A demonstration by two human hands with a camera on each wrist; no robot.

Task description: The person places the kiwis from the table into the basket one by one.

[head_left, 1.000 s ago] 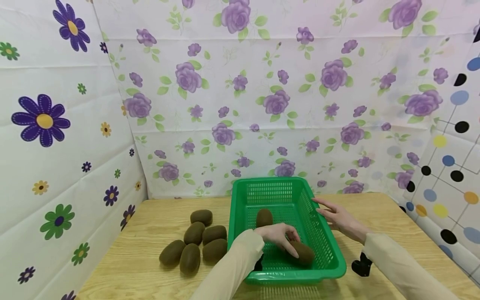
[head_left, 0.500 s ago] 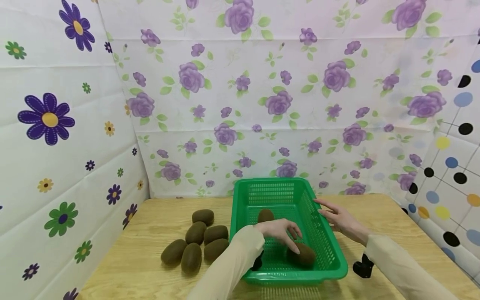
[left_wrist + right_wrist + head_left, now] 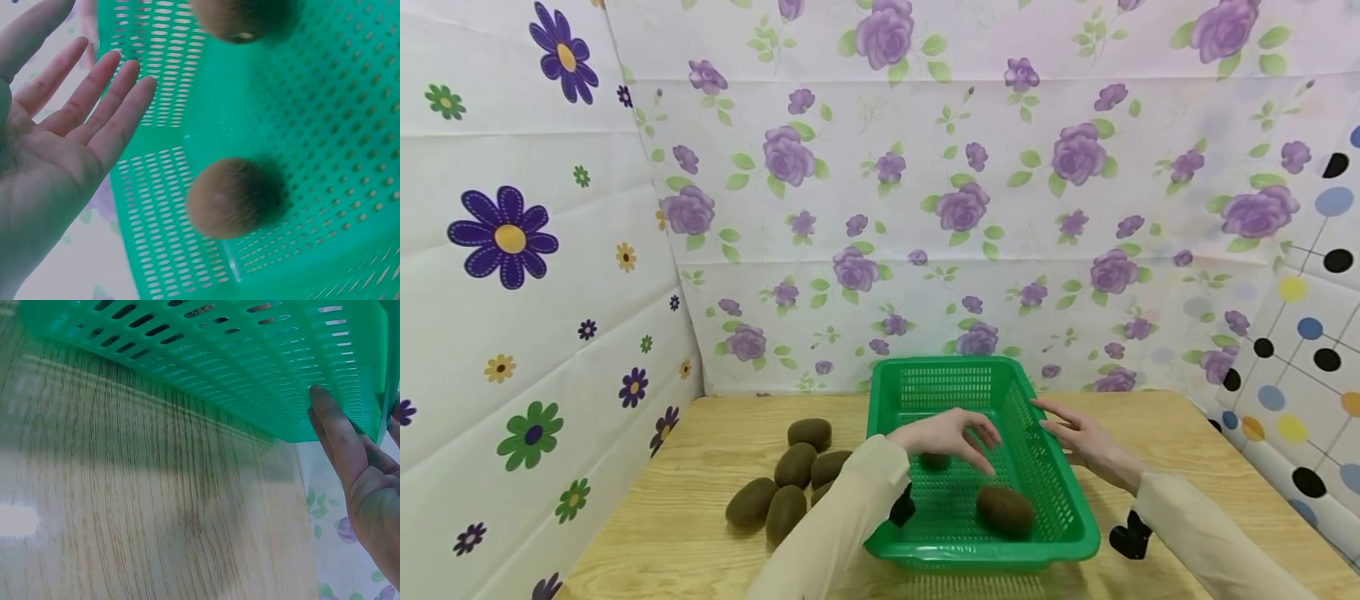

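My left hand point(image 3: 953, 437) hovers inside the green plastic basket point(image 3: 992, 560), fingers spread and loosely bent, holding nothing. Its palm shows bare in the left wrist view. A brown kiwifruit point(image 3: 1005, 511) lies on the basket floor near the front right, below and apart from that hand. Farther back, another kiwifruit point(image 3: 935, 460) is mostly hidden behind the hand. My right hand point(image 3: 1093, 443) rests against the basket's right side, its fingertips at the rim. In the right wrist view, fairly straight fingers point(image 3: 337, 425) touch the slotted outer wall.
Several kiwifruit point(image 3: 795, 465) lie in a group on the wooden table point(image 3: 670, 492), left of the basket; my left sleeve point(image 3: 842, 517) covers part of them. Flower-print cloth point(image 3: 820, 208) stands behind the table, with patterned cloth at both sides.
My left hand has let go of the front kiwifruit and risen away from it, back and slightly left. The kiwifruit stays in the basket. My right hand keeps its place at the rim.
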